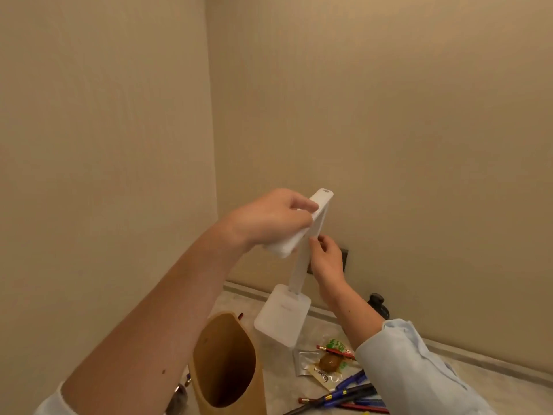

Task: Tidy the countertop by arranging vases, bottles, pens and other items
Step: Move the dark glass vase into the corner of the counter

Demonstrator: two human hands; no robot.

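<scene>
On the mottled stone counter (pixel 505 378) stands a smooth white lamp (pixel 300 271); left hand (pixel 269 218) fingers grip its flat head, right hand (pixel 327 265) fingers pinch its slim arm. Scattered pens (pixel 344 393) are cut off below.

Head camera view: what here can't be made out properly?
Head view throughout.
Dark object by the wall: mostly hidden behind the right forearm.
Pens: cut off by the bottom edge.
Tan vase: base cut off by the bottom edge.
Wall socket: partly hidden behind the right hand.
Snack packet print: too small to read.
</scene>
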